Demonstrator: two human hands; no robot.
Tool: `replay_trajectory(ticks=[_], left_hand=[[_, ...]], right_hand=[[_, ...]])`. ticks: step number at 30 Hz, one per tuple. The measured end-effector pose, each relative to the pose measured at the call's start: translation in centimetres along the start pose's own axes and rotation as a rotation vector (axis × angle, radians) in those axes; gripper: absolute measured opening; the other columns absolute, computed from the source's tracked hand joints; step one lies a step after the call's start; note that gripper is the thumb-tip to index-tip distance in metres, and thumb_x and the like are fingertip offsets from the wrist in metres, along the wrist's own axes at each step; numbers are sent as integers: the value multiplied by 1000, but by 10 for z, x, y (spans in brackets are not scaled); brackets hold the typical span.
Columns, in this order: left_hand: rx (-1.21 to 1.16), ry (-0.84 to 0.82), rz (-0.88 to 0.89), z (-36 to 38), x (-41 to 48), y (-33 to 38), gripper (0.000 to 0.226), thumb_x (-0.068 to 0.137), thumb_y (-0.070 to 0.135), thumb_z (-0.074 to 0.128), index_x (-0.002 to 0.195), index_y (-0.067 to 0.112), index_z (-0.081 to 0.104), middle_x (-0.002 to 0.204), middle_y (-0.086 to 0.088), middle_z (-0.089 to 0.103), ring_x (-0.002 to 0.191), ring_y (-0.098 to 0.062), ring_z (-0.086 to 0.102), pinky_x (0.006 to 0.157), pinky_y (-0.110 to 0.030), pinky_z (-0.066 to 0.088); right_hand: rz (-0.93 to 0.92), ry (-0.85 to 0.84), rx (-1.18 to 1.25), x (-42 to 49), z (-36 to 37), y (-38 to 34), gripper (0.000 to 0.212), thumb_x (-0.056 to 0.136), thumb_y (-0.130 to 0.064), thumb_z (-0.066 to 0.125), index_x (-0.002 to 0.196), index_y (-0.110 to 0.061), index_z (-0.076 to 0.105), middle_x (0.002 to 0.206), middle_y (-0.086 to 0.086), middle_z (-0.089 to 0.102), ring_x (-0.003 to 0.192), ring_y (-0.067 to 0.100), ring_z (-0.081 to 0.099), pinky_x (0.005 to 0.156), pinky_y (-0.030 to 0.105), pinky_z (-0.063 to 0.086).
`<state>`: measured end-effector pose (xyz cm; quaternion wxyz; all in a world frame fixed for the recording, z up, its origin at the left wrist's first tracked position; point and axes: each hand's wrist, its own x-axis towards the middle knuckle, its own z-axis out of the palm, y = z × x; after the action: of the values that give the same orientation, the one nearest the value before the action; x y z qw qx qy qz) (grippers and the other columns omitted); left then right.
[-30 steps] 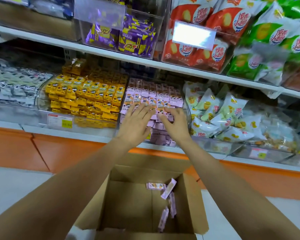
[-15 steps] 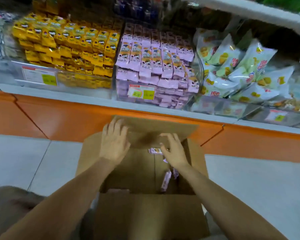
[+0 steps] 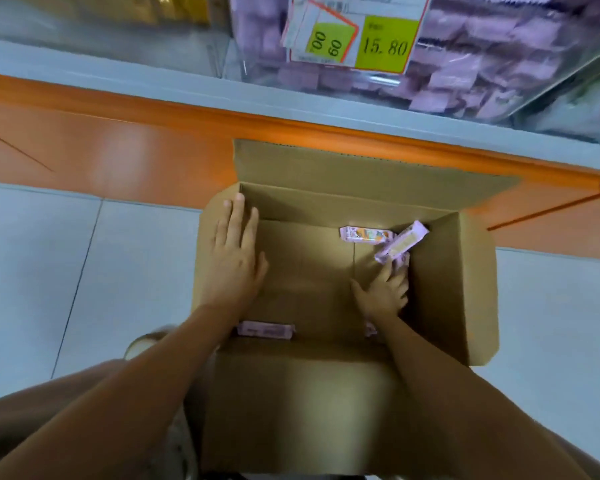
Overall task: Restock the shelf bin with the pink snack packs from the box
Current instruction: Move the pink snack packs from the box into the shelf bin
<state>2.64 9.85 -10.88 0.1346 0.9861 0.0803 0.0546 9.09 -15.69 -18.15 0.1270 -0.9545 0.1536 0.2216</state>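
Hands — left (image 3: 234, 258) flat, right (image 3: 383, 289) on pack (image 3: 404, 240)

We read "15.80" in dark digits on a yellow-green price label (image 3: 385, 43) on the front of the clear shelf bin (image 3: 499, 81). Just left of it, a tilted yellow-green tag (image 3: 329, 43) shows sideways digits, seemingly "00" and "60". Print on the pink snack packs (image 3: 366, 234) is too blurred to read.

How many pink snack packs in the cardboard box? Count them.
4: flat pack and tilted pack at the far wall, near-left pack, pink sliver beneath right wrist; others possibly hidden.
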Motion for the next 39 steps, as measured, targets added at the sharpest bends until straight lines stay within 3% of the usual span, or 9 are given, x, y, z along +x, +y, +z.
replay_trajectory(ticks=[6,10,13,16,25,30,33,36,39], left_hand=[[-42,-7,-14,-1,-1,0,62,85,14,57,143,1,39,157,-21,20,146,-37,16,116,-49,23],[-34,-14,-25,-3,-2,1,60,86,14,56,143,1,40,157,-20,21,146,-37,17,116,-50,26],[-32,-22,-29,-3,-2,3,59,87,14,55,143,2,40,158,-20,20,146,-36,17,116,-48,23],[-39,-18,-35,-2,-1,2,59,88,14,54,143,2,39,158,-19,19,146,-35,16,117,-47,22],[35,-30,-33,-6,-2,4,54,86,13,57,138,3,47,158,-20,20,146,-36,18,116,-48,22],[174,-12,69,-9,-2,8,41,79,13,57,120,6,61,154,-21,29,146,-36,20,118,-52,14],[161,-14,230,-6,2,15,31,77,16,54,103,7,67,140,-19,50,136,-37,36,111,-52,28],[22,-45,299,2,5,28,32,78,20,45,96,7,69,109,-14,65,108,-36,56,87,-43,42],[-303,-235,-62,12,6,48,24,89,18,49,102,11,67,96,-13,67,87,-33,61,74,-38,47]], right_hand=[[-400,150,224,-11,-14,-24,50,73,-40,46,110,-10,62,102,12,63,100,34,57,82,38,43],[-389,381,149,1,-26,-16,52,74,-30,53,120,-6,57,131,22,47,114,42,46,89,44,40],[-328,51,53,21,-22,-10,72,86,-26,61,150,-16,29,160,14,9,145,34,15,110,42,27],[-399,-195,45,18,-7,-18,70,89,-28,61,150,-19,26,161,8,4,145,27,20,111,37,30],[-497,-207,-34,5,1,-18,71,73,-30,78,134,-13,45,132,12,44,119,30,44,98,37,38],[-460,-208,-24,5,1,-17,42,78,-28,75,113,-10,59,112,9,53,105,26,49,83,33,40],[-383,-271,96,4,2,-20,29,83,-16,70,107,-5,60,95,7,58,89,22,56,68,24,38],[-364,-328,242,1,-2,-21,41,83,-15,69,121,-7,57,107,8,63,97,22,59,79,29,46],[-437,-247,420,-6,-13,-22,24,83,-9,69,107,-6,68,99,3,61,85,11,56,70,16,43]])
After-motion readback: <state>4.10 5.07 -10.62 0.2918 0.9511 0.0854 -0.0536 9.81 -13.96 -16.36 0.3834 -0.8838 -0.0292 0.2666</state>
